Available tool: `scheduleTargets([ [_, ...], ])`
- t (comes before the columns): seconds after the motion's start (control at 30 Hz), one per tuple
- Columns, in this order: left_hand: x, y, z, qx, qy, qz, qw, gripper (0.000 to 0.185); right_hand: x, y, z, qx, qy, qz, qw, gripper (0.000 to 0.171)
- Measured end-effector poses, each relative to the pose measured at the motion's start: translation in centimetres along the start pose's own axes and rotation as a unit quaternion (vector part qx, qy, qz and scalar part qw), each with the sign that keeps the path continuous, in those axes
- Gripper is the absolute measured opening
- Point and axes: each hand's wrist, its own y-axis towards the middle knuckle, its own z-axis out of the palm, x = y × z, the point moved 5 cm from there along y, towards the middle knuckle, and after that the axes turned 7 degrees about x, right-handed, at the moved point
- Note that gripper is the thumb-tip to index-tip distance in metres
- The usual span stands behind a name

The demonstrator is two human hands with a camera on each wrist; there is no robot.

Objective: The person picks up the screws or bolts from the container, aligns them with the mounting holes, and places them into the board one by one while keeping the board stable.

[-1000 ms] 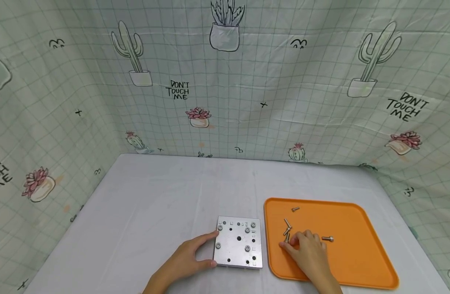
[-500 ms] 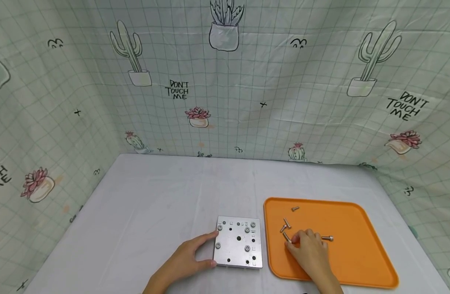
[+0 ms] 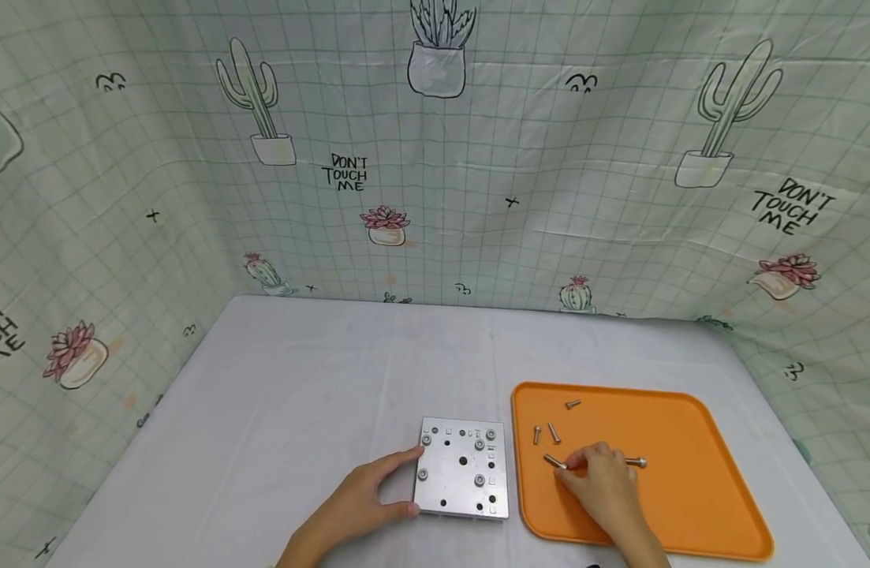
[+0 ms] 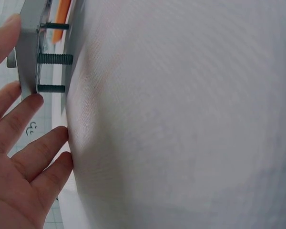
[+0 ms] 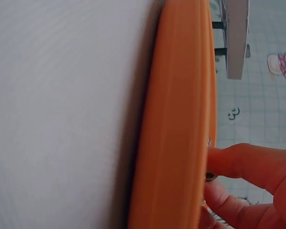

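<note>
A silver metal plate [image 3: 449,489] with holes and several socket-head screws set in it stands left of the orange tray. In the left wrist view, threaded shanks [image 4: 56,58] stick out beneath the plate [image 4: 27,62]. My left hand [image 3: 364,495] touches the plate's left side with thumb and index fingertips, fingers fairly straight. Over the tray [image 3: 697,481], my right hand [image 3: 608,487] pinches a screw [image 3: 553,461] between thumb and fingers. Its shank points left, while the fingers hide its other end. In the right wrist view, the tray wall partly hides the fingertips [image 5: 224,160].
Near the held screw lie two loose screws, one upright in view [image 3: 537,435] and one slanted [image 3: 554,433]. A small screw [image 3: 573,404] lies farther back. Another screw [image 3: 636,462] lies right behind my right hand. A patterned cloth [image 3: 505,237] hangs behind the white table [image 3: 321,379].
The screws by my right fingertips have spread apart, one shifting left. The pinched screw has turned to point left, and my right hand has moved slightly right. My left hand stays put.
</note>
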Motion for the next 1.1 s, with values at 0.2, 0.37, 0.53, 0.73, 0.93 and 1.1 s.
scheduleTargets([
  [0.2, -0.1, -0.1, 0.0, 0.003, -0.004, -0.004, 1.0, 0.067, 0.0, 0.1, -0.4, -0.003, 0.024, -0.003, 1.0, 0.016],
  [0.37, -0.1, -0.1, 0.0, 0.002, -0.006, -0.006, 1.0, 0.067, 0.3, 0.2, -1.0, -0.017, 0.057, -0.024, 0.998, 0.017],
  [0.53, -0.1, -0.1, 0.0, 0.0, -0.005, -0.007, 1.0, 0.066, 1.2, 0.0, -1.6, -0.039, 0.097, -0.054, 0.993, 0.016],
  [0.73, -0.1, 0.0, 0.0, 0.0, -0.009, -0.005, 0.9999, 0.066, 2.6, 0.0, -1.7, -0.056, 0.13, -0.077, 0.987, 0.016],
  [0.93, -0.1, -0.1, 0.0, -0.003, -0.011, -0.003, 0.9999, 0.066, 4.6, 0.2, -1.3, -0.046, 0.16, -0.093, 0.982, 0.013],
  [1.1, -0.1, -0.1, 0.0, -0.003, -0.009, -0.005, 0.9999, 0.067, 5.9, 0.3, -0.7, -0.047, 0.174, -0.121, 0.976, 0.013],
])
